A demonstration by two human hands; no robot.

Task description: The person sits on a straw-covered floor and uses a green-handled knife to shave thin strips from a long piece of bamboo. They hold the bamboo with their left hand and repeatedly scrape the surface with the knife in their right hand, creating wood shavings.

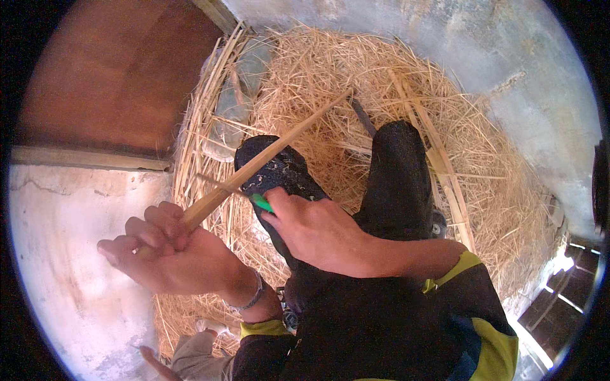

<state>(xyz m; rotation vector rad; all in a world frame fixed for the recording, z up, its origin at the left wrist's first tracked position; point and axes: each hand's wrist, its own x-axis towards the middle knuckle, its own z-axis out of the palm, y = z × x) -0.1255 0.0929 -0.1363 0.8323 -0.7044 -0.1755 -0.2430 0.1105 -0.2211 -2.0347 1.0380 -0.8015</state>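
My left hand point(175, 251) is closed round the near end of a long pale strip of split bamboo or wood point(279, 143). The strip slants up and away to the right, passing over my left knee point(279, 165). Gripped in my right hand point(318, 228) is a knife, its green handle point(261, 202) showing at the fingers. Its thin blade point(213, 182) lies across the strip, a short way beyond my left hand. Close to the strip's far end, a dark flat bar point(363, 117) slopes down toward my right knee point(400, 152); its lower end is hidden.
Straw-like shavings point(330, 57) cover the floor around my legs. More long strips point(448, 174) lie right of my right leg, and a bundle of thin strips point(197, 108) rests at the left. A brown panel point(101, 82) and pale walls point(82, 254) stand close. Behind me, at lower left, another person's leg point(200, 355) shows.
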